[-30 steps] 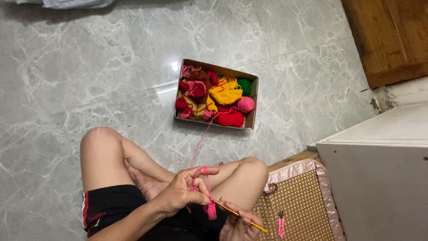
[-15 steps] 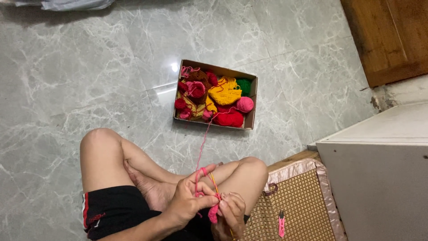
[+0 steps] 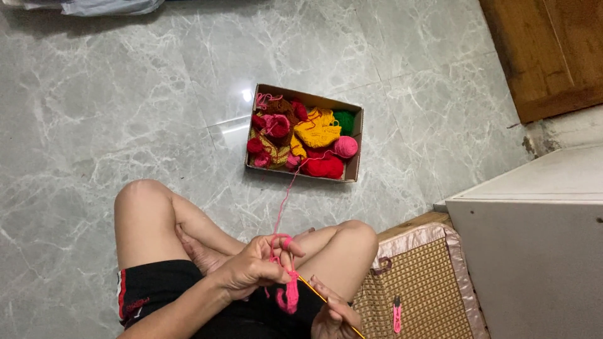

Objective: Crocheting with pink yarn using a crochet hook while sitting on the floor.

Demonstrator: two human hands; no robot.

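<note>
Beside hands (image 3: 276,276), yarn box (image 3: 355,164), open floor (image 3: 125,113)

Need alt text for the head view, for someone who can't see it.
Seated cross-legged on a marble floor, a person's left hand holds a pink crochet piece; the right hand holds a hook. Pink yarn runs to a cardboard box.

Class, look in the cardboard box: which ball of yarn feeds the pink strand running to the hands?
The round pink ball at the box's right side; the red ball and green one show no strand leading out.
</note>
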